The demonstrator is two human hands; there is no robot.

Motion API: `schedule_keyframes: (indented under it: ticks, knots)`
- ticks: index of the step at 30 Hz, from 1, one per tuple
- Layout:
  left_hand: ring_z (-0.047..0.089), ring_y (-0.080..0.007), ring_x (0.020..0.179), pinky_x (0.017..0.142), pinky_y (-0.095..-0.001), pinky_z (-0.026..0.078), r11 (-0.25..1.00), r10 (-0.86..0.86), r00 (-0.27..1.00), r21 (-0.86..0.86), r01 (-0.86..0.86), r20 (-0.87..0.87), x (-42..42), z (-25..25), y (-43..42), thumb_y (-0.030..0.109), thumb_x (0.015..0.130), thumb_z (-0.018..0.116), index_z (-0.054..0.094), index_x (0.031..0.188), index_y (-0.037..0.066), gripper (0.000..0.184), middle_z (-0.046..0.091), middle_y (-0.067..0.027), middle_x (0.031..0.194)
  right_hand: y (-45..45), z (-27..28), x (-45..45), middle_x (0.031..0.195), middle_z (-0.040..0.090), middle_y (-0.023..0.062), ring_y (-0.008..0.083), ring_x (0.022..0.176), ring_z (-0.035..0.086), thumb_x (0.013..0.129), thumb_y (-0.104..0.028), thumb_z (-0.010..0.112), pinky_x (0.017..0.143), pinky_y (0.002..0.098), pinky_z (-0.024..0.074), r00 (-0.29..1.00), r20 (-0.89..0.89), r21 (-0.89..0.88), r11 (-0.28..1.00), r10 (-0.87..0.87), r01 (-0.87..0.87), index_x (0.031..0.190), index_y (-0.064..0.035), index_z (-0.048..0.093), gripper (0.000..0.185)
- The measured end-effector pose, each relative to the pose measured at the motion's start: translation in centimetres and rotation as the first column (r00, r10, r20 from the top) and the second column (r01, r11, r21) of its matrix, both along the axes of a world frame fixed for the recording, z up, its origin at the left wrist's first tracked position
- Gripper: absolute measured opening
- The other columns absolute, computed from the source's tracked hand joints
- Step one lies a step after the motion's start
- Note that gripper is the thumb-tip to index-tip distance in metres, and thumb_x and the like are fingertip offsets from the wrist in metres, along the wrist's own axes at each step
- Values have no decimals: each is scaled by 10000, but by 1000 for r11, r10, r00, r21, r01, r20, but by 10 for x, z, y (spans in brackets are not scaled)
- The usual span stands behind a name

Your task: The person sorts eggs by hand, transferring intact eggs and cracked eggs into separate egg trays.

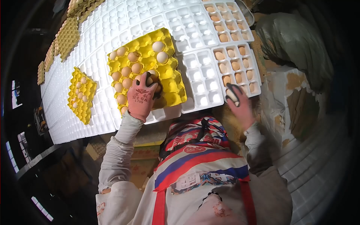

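Here's the right hand (pixel 240 107), gloved in pink with black fingertips, fingers curled round smooth, pale oval eggs (pixel 232 96); I can't count them from here. It hangs at the near end of a white, pocketed egg tray (pixel 256 73), whose pockets stretch away towards twelve o'clock. The step looks like setting eggs in their pockets; the next move seems to call for a soft, careful release.

Over at nine o'clock, the left hand (pixel 141 99), gloved alike, arches half-bent over eggs in a bright yellow moulded tray (pixel 176 88); whether it grips one, I can't tell. Rounded tan and brown eggs (pixel 126 71) fill that tray's nine o'clock side, two paler ones sit towards one o'clock, and bare pockets line three o'clock. Farther out at nine, a smaller-looking yellow tray (pixel 89 90) holds more eggs.
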State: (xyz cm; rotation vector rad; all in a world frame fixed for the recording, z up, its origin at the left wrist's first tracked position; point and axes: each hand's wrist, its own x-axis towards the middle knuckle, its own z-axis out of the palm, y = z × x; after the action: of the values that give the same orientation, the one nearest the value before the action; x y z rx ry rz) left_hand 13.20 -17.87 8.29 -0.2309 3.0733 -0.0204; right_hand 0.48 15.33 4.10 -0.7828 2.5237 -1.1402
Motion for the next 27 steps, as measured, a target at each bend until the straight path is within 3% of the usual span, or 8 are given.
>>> schedule_keyframes:
  ticks: [3,6,10,15,19,20,24,27]
  knots:
    - [560,-303,977,773,-394,506,999,28,1000,32,-28,-2,1,10,-7,235,642,769,672,1058,207,428,491,-99,1265,-30,-6,20,1203,562,139,339,1028,591,841,-241,641,868,414,489,976,24,334,918,217,-212,1276,-123,543,461]
    - [569,-282,889,708,-367,506,994,-85,996,-67,87,27,3,15,-8,179,636,732,671,1042,211,412,500,-97,1252,-38,-20,26,1177,577,124,273,953,622,831,-191,652,807,361,507,972,-164,353,930,170,-103,1281,-101,543,471]
    - [567,-279,865,672,-370,503,992,-102,995,-78,100,-19,1,11,-13,168,648,719,667,1011,198,368,498,-86,1217,-62,-23,9,1104,596,91,152,877,573,806,-54,639,769,257,478,956,247,-403,880,-158,250,1292,-33,527,499]
    - [558,-285,939,766,-405,505,934,-182,983,310,178,-17,-6,70,57,266,620,802,684,969,171,381,517,-85,1221,-85,-83,-26,1163,525,160,350,1093,488,791,-150,645,955,446,393,935,-350,-32,997,61,-77,1186,-36,553,421]
    - [561,-276,891,666,-396,493,903,-201,973,407,138,115,-26,5,126,228,773,626,670,1032,118,285,533,-73,1190,-55,-53,-23,1247,495,214,389,1156,468,801,-145,668,992,439,382,942,-246,-232,957,-230,173,1283,3,478,539]
    - [562,-273,868,652,-396,486,897,-421,906,170,407,52,-33,-25,132,209,797,596,665,1045,87,285,542,-81,1171,-40,-49,-24,1256,490,222,391,1165,467,801,-126,672,996,438,383,944,-205,-279,940,-259,197,1277,16,477,533]
    - [543,-259,869,701,-382,459,932,-327,872,-30,362,365,-62,-74,146,171,809,560,668,1019,95,247,548,-66,1106,10,-43,-13,1272,494,215,373,1165,486,790,-54,676,1000,422,390,937,-170,-228,937,-305,263,1281,24,477,535]
    - [546,-257,889,726,-389,454,955,-288,920,155,254,265,-85,-43,138,148,798,562,663,1064,153,285,547,-61,1132,28,-33,0,1296,490,212,350,1194,480,796,-40,668,1017,407,376,954,-39,-283,919,-296,274,1282,26,482,524]
